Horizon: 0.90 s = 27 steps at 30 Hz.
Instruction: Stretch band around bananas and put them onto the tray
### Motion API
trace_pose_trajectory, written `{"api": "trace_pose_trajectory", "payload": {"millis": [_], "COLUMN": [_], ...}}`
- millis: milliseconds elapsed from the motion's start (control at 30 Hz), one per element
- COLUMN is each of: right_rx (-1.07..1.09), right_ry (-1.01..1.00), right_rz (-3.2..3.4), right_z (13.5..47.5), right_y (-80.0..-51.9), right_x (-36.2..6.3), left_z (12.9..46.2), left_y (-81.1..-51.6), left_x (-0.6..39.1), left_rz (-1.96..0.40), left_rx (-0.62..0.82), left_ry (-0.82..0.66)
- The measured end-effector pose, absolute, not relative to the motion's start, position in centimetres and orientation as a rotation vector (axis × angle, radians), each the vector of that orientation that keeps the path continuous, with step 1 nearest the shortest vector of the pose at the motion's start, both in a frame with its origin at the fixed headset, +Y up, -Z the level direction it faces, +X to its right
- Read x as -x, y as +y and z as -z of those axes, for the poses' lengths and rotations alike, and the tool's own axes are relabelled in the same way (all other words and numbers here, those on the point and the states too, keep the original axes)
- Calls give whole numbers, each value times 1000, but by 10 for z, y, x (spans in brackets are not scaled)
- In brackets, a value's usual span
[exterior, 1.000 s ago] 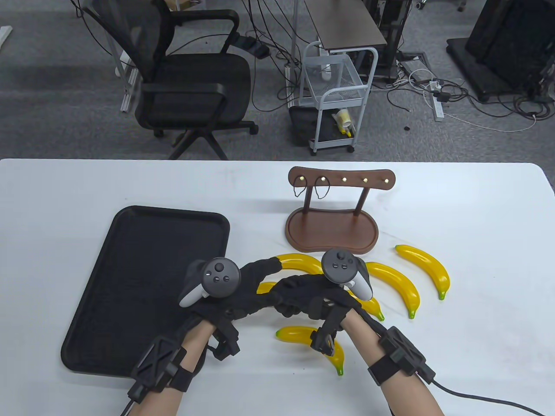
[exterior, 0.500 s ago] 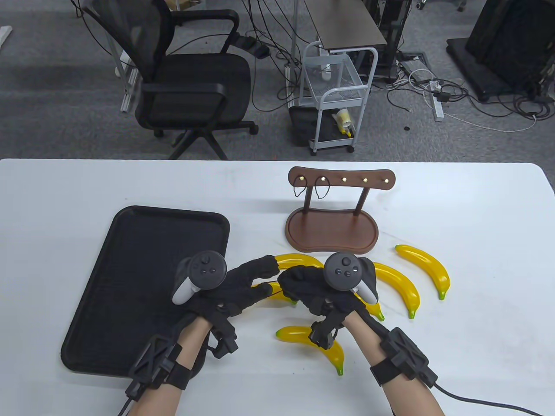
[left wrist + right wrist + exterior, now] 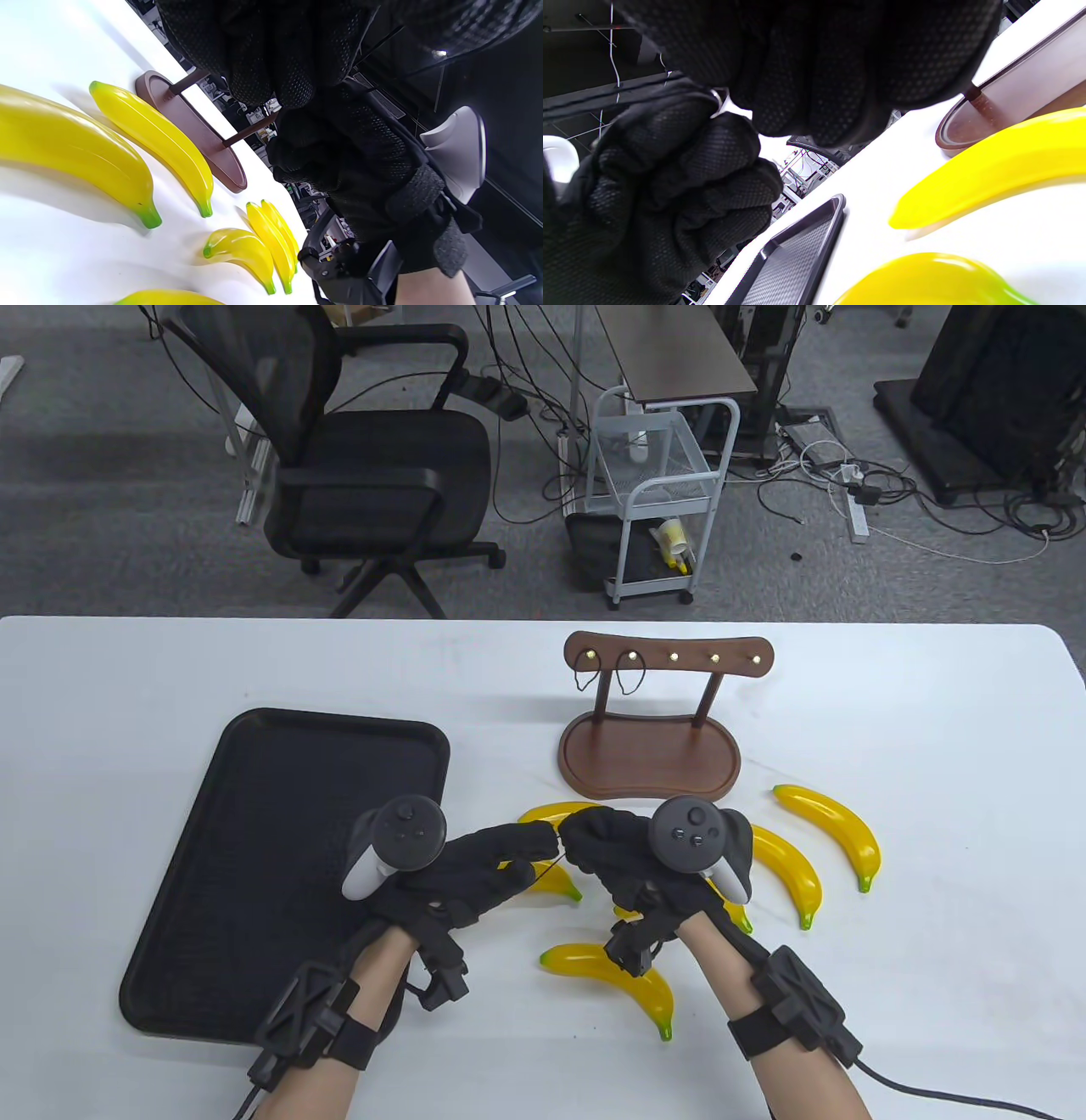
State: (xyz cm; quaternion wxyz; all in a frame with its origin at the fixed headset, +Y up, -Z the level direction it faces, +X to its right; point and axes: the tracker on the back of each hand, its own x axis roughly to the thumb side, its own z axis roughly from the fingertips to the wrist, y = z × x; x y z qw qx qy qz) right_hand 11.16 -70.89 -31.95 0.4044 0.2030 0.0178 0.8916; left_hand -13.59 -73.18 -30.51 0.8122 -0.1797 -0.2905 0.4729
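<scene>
White table [image 3: 933, 712] carries everything. Left of the fingers lies the black tray [image 3: 254, 780], bare so far. The left hand [image 3: 475, 869] and right hand [image 3: 615, 848] meet fingertip to fingertip, both pinching a thin dark band [image 3: 551, 865] above loose bananas [image 3: 615, 976]. More bananas lie right of the fingers. I judge the banding barely started: nothing is bundled, nothing is on the tray.

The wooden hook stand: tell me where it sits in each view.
Table view: wooden hook stand stands centre, beyond both hands.
Left wrist view: its base lies upper left of centre, behind the bananas.
Right wrist view: base edge at the right, upper half.
Shared landmark: the white table.
</scene>
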Motion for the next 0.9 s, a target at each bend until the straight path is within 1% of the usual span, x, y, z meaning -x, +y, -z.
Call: {"api": "trace_pose_trajectory", "payload": {"millis": [200,300,400,567,900], "right_rx": [-496,-502,-519,-553,-574], "right_ry": [72,117,160,199,213], "right_rz": [-2224,-2195,-2176,-2162,-2141], "right_z": [322,323,325,325,323], "right_y": [-712,-716,-718,-719,-721], "right_x": [-114,-114,-113,-113,-109], "left_z": [304,304,304,304,304], "left_y": [-729,-728,-728,-727,-727], "left_x": [133,132,134,132,133], "left_rz": [-1037,-1055,-1105,-1101,-1179], "left_rx": [395,392,399,386,404], "left_ry": [-643,-650,-647,-650,-652]}}
